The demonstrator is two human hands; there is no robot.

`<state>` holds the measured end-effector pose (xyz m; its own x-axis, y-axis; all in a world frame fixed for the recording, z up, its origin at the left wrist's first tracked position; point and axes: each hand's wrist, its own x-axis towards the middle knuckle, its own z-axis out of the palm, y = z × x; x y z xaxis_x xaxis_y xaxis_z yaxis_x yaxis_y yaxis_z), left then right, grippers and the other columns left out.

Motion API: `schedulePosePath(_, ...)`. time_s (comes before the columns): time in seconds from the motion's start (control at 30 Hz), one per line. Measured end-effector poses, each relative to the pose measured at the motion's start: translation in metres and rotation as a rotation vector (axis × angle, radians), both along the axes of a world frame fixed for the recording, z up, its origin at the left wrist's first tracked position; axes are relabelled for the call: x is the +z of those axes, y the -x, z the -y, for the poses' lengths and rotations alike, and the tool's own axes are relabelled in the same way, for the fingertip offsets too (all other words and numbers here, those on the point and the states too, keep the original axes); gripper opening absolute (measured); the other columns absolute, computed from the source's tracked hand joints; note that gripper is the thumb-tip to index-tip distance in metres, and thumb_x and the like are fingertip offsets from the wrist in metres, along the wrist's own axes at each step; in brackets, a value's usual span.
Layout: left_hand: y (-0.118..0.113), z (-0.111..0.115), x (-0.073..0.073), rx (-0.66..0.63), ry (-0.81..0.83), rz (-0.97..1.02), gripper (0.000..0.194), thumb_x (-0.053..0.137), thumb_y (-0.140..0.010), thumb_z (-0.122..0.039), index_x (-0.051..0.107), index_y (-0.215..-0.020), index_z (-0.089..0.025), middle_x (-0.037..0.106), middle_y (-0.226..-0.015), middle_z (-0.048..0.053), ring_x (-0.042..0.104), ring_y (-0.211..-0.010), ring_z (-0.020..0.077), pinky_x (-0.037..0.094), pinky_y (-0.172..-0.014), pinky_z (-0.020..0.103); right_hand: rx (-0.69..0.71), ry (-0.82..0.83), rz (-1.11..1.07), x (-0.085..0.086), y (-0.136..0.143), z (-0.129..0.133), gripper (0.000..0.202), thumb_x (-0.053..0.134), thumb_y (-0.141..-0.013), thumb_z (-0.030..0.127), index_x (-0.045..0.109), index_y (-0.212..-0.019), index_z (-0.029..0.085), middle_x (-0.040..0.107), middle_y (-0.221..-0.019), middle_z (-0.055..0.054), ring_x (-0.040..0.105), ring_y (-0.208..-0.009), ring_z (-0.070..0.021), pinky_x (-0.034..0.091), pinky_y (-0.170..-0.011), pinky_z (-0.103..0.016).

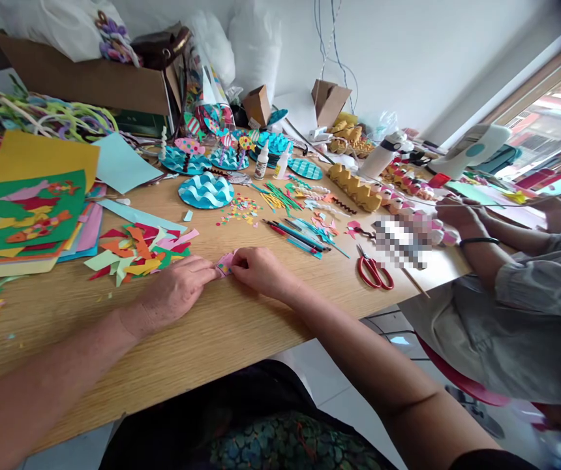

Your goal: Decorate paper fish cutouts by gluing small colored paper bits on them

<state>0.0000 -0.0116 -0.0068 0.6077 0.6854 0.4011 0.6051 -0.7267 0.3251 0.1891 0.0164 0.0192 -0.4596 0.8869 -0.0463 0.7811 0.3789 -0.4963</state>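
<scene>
A small pink paper cutout (pixel 224 263) with coloured dots lies at the table's front, between my two hands. My right hand (pixel 265 271) pinches its right side with thumb and curled forefinger. From the left, my left hand (pixel 177 290) has its fingers pressed together at the cutout's left edge, holding it against the wood. The fingers cover part of its outline. Just behind are tiny paper dots (pixel 239 210) and a round disc with blue and white waves (pixel 206 190). Beside my left hand is a heap of coloured paper scraps (pixel 136 251).
Pens (pixel 297 236), red-handled scissors (pixel 374 269) and glue bottles (pixel 261 161) lie or stand to the right and behind. Stacked coloured paper (pixel 72 163) fills the left side. A co-worker's hands (pixel 461 219) rest at the right end. A cardboard box (pixel 85 81) stands at the back.
</scene>
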Motion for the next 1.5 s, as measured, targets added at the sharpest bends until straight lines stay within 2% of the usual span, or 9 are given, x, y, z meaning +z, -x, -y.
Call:
schedulePosePath(0.4,0.0001,0.0015,-0.0003,0.006,-0.059,-0.054,0.042,0.032,-0.079,-0.003,0.065,-0.097,-0.020,0.065,-0.093,0.006,0.057,-0.090,0.0196,0.048,-0.080,0.033,0.011,-0.038,0.024,-0.0014,0.0003,-0.0007,0.015,0.048,-0.074,0.020,0.063,-0.071,0.016,0.066,-0.070,-0.004,0.053,-0.060,-0.0109,0.031,-0.054,-0.022)
schedulePosePath(0.9,-0.0011,0.0029,0.0014,-0.009,-0.217,-0.086,0.037,0.033,-0.080,-0.001,0.064,-0.093,-0.014,0.065,-0.091,0.008,0.058,-0.086,0.0197,0.051,-0.076,0.034,0.006,-0.069,0.077,-0.0018,0.0005,-0.0003,0.017,0.046,-0.073,0.021,0.062,-0.069,0.017,0.066,-0.071,-0.004,0.052,-0.062,-0.0112,0.030,-0.054,-0.022)
schedulePosePath(1.1,-0.0004,0.0027,0.0001,-0.003,-0.207,-0.103,0.037,0.033,-0.079,-0.001,0.064,-0.095,-0.015,0.065,-0.092,0.007,0.059,-0.087,0.0196,0.051,-0.076,0.034,0.005,0.000,0.013,0.0014,-0.0002,0.0015,0.016,0.048,-0.073,0.021,0.063,-0.073,0.016,0.065,-0.069,-0.003,0.051,-0.058,-0.0089,0.030,-0.054,-0.020)
schedulePosePath(1.27,-0.0003,0.0019,-0.0018,-0.014,-0.224,-0.093,0.036,0.033,-0.080,-0.001,0.063,-0.097,-0.011,0.065,-0.094,0.009,0.059,-0.086,0.0201,0.052,-0.074,0.034,0.015,-0.019,0.026,0.0021,0.0015,0.0037,0.016,0.047,-0.073,0.020,0.063,-0.072,0.016,0.065,-0.069,-0.003,0.050,-0.059,-0.0092,0.031,-0.055,-0.021)
schedulePosePath(1.5,0.0010,0.0008,-0.0042,-0.016,-0.200,-0.099,0.037,0.034,-0.079,-0.001,0.063,-0.099,-0.013,0.065,-0.094,0.008,0.058,-0.087,0.0193,0.051,-0.076,0.034,0.018,-0.049,0.077,-0.0025,0.0034,0.0021,0.017,0.047,-0.074,0.023,0.063,-0.073,0.016,0.066,-0.073,-0.004,0.051,-0.061,-0.0102,0.030,-0.054,-0.022)
